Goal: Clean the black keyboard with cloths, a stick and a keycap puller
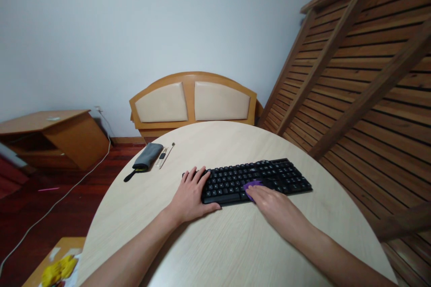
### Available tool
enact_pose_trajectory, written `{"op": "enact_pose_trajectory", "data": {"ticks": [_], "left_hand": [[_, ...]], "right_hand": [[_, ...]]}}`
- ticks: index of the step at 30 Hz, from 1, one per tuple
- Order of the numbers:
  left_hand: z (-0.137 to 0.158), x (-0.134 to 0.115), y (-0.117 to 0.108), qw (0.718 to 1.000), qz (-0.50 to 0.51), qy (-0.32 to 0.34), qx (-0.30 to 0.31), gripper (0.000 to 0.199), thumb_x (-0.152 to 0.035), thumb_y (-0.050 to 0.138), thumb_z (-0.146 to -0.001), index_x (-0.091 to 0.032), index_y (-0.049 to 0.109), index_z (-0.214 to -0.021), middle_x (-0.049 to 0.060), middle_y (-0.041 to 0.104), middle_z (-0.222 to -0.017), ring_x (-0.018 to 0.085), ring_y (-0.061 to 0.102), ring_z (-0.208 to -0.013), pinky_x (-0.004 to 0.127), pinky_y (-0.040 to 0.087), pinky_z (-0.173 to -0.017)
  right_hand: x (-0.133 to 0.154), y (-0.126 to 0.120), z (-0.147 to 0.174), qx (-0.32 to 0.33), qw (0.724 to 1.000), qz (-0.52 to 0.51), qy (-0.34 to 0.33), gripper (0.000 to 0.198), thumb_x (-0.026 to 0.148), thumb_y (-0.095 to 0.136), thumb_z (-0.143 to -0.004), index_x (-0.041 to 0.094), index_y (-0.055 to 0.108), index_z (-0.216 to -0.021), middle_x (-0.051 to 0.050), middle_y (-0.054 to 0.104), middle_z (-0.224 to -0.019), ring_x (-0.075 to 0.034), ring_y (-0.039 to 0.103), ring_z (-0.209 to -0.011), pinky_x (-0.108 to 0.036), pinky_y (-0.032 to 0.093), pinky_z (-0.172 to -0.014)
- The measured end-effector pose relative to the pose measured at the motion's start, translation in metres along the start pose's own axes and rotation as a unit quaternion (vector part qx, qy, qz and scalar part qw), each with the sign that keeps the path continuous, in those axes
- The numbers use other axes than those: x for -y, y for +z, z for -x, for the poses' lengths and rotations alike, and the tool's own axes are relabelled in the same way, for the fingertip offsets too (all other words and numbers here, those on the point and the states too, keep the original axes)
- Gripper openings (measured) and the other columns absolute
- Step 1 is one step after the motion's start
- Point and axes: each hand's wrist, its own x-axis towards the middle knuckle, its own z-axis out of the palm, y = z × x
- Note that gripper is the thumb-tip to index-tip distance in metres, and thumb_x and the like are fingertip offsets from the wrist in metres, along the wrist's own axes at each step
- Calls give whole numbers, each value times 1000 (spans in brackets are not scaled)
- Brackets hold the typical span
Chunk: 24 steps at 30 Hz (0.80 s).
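Note:
A black keyboard (229, 181) lies on the pale round table (215, 244). My left hand (193, 190) grips its left end, fingers spread over the keys and thumb along the near edge. My right hand (269, 204) is closed on a soft purple piece (253, 184), pressed against the keys right of the middle. Whether that piece is cloth or gel I cannot tell, since the fingers cover part of it. Left of the keyboard, a grey pouch (148, 156) with a black loop lies beside a thin stick-like tool (167, 154) and a small flat item with a dark square (162, 156).
A headboard with cream panels (161, 103) stands beyond the table. Wooden slats (363, 94) lean along the right side. At left are a low wooden cabinet (74, 139) and a white cable (67, 195) on the floor. Yellow material (59, 270) lies at lower left.

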Motion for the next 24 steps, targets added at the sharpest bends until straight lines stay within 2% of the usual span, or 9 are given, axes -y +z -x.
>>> {"op": "enact_pose_trajectory", "data": {"ticks": [3,6,9,12,15,19,24], "left_hand": [[0,-1,-2,1000,-2,1,6,107,-90,53,-73,-19,41,-152,17,35,-161,46,28,-148,67,24,-118],[0,0,-1,1000,1,7,0,105,-89,53,-74,-20,41,-152,17,35,-161,45,29,-148,67,24,-118],[1,1,1,1000,2,9,-4,105,-89,53,-74,-21,40,-153,17,35,-161,44,29,-148,66,23,-119],[2,0,0,1000,2,9,-3,106,-89,52,-74,-20,40,-153,17,36,-161,45,30,-147,66,22,-119],[1,0,-1,1000,5,6,-1,106,-89,54,-73,-20,41,-152,17,36,-161,45,30,-147,66,23,-118],[1,-1,-1,1000,5,3,3,106,-89,54,-74,-19,40,-153,17,34,-162,46,27,-148,67,23,-118],[1,-1,-2,1000,-1,0,10,107,-89,52,-74,-19,40,-153,17,33,-162,46,26,-149,66,22,-119]], "right_hand": [[5,-7,-1,21,1000,-2,22,39,-5,53,-82,14,73,-110,-12,78,-104,-24,75,-93,-35,63,-81],[2,-16,-20,11,997,-23,69,36,2,52,-87,18,74,-110,-8,78,-104,-23,75,-90,-35,62,-79],[-4,-19,-52,-6,995,-38,93,35,6,51,-91,19,72,-116,-9,76,-114,-23,73,-99,-35,58,-88],[-7,-13,-83,23,994,-53,96,31,8,48,-96,17,70,-116,-12,74,-119,-22,70,-108,-35,54,-96],[-8,-2,-100,54,993,-60,91,30,8,47,-97,16,69,-116,-12,74,-118,-22,69,-111,-33,52,-97],[-4,6,-93,69,993,-63,68,32,6,49,-96,16,70,-118,-13,75,-116,-23,71,-109,-34,53,-96],[5,1,-58,38,998,-42,11,36,-2,54,-89,13,70,-117,-15,74,-119,-25,71,-110,-37,58,-94]]}}
